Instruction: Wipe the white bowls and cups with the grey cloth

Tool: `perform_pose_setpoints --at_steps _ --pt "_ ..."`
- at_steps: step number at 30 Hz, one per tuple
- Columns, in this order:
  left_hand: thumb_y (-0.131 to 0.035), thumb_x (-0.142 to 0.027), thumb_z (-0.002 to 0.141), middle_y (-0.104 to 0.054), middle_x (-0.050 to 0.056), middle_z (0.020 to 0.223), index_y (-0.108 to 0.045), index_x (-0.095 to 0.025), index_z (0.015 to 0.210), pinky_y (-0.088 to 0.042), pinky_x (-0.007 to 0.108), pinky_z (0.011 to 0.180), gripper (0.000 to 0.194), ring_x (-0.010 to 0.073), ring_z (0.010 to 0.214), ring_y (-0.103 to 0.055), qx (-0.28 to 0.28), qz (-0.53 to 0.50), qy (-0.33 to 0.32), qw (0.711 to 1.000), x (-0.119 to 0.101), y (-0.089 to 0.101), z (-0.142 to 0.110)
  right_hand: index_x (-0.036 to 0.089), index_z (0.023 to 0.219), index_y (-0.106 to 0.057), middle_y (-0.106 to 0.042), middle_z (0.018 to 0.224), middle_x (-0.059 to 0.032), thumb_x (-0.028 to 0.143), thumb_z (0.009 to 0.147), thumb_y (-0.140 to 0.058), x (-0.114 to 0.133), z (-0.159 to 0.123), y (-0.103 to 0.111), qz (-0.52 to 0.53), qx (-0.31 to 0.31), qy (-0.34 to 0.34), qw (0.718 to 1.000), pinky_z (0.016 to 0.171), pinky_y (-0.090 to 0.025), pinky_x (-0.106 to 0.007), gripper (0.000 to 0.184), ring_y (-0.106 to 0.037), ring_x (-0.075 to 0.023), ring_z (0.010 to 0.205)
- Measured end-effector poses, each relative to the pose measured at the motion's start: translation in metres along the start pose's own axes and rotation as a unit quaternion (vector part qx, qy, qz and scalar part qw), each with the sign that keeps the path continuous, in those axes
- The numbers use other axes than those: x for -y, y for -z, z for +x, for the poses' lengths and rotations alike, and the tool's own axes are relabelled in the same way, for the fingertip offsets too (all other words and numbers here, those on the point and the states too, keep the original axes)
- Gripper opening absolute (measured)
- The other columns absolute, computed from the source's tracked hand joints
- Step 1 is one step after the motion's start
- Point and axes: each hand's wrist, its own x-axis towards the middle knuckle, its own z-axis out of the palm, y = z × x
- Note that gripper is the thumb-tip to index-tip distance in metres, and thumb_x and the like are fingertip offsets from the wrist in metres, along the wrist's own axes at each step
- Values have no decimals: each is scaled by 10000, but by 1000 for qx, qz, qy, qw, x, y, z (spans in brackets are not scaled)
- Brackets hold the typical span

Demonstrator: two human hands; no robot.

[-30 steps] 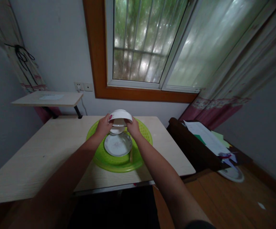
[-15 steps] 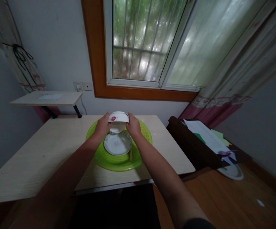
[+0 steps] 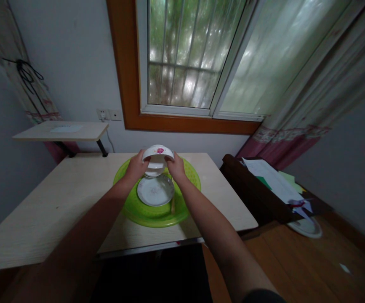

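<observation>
Both my hands hold a white bowl [image 3: 158, 152] with a pink flower mark, turned upside down above a green round basin [image 3: 188, 176]. My left hand [image 3: 136, 166] grips its left rim and my right hand [image 3: 176, 166] grips its right rim. Under the held bowl a second white bowl [image 3: 155, 170] sits in the basin, with a white plate [image 3: 155, 190] in front of it. A pair of chopsticks [image 3: 172, 202] lies beside the plate on its right.
The basin stands on a light wooden table [image 3: 59, 202] under a barred window. A small shelf [image 3: 62, 130] juts from the left wall. To the right stands a dark cabinet [image 3: 258, 198] with papers, and a white plate [image 3: 307, 227] lies on the wooden floor.
The bowl has turned in my hands: its pink mark moved from the left side to the top centre. Both hands stay at the rim above the basin.
</observation>
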Motion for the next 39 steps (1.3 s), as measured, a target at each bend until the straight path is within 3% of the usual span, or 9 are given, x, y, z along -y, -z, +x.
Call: perform_pose_setpoints --at_steps 7,18,23,28,33,39 --pt "-518 -246 856 -723 83 906 -622 -226 1051 -496 329 742 222 252 853 -688 -14 -14 12 1000 5 -2 1 208 1042 -647 -743 978 -69 223 876 -531 4 -5 0 -35 5 18 999 838 -536 -337 203 -684 -242 923" --pt "-527 -82 787 -723 125 988 -615 -216 1084 -481 355 835 338 295 960 -685 22 85 -7 996 -5 6 -3 183 1265 -584 -723 1115 -126 89 819 -480 11 -9 9 -150 22 69 986 889 -520 -366 467 -672 -279 996" --pt "-516 -100 818 -689 116 1084 -582 -214 1113 -478 355 917 323 263 1039 -648 35 125 -33 991 -2 4 0 190 1213 -607 -736 1053 -102 111 836 -466 10 -9 9 -143 21 45 989 845 -518 -340 410 -677 -263 946" --pt "-545 -101 757 -623 120 1078 -553 -186 1031 -471 386 966 287 267 1073 -581 0 110 -100 989 7 -2 5 195 1258 -596 -739 1067 -94 131 853 -478 9 -6 10 -131 29 27 991 859 -511 -330 427 -676 -257 967" --pt "-542 -106 750 -582 98 999 -496 -201 953 -485 378 883 229 254 977 -569 -31 109 -59 992 12 -4 6 189 1263 -599 -732 1093 -110 118 840 -482 8 -6 10 -118 24 44 992 893 -511 -365 445 -674 -279 993" --pt "-517 -65 726 -578 110 1041 -517 -194 959 -473 369 895 266 258 1018 -572 -11 100 -70 992 11 -2 5 195 1259 -601 -732 1093 -108 104 824 -478 7 -7 9 -102 19 55 993 882 -524 -369 461 -676 -275 984"
